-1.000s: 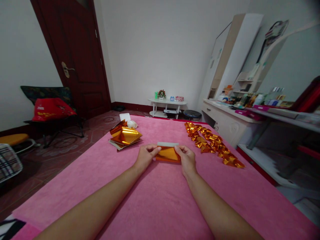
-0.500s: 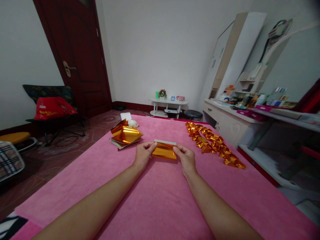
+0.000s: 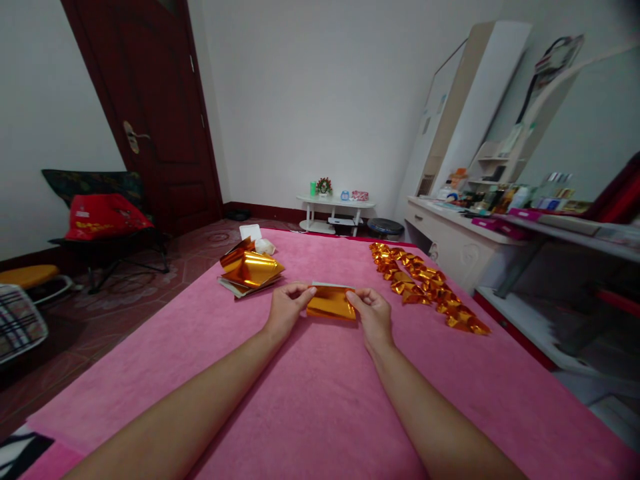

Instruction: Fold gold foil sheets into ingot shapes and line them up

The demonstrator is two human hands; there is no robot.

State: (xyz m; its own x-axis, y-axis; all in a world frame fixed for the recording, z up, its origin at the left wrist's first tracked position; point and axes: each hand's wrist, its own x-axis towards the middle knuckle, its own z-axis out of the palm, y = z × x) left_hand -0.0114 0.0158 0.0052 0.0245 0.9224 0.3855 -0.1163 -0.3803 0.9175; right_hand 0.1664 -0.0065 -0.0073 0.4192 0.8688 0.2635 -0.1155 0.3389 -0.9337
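Observation:
A folded sheet of shiny gold foil paper (image 3: 331,303) lies on the pink blanket (image 3: 320,400) in the middle. My left hand (image 3: 286,308) pinches its left edge and my right hand (image 3: 373,313) pinches its right edge, fingers closed on the paper. A thin white strip shows along the sheet's far edge. A stack of gold foil sheets (image 3: 249,269) sits to the left, beyond my left hand. A row of several folded gold foil pieces (image 3: 425,285) runs along the right, beyond my right hand.
A white box and a crumpled white item (image 3: 256,239) lie behind the stack. A cluttered white dresser (image 3: 450,240) stands at the right, a dark red door (image 3: 150,113) at the left, a chair with a red bag (image 3: 103,217) and a small white table (image 3: 333,210) at the far wall.
The far flap of the gold sheet has been folded down further; less of the white strip shows. Both hands stay at the sheet's two sides.

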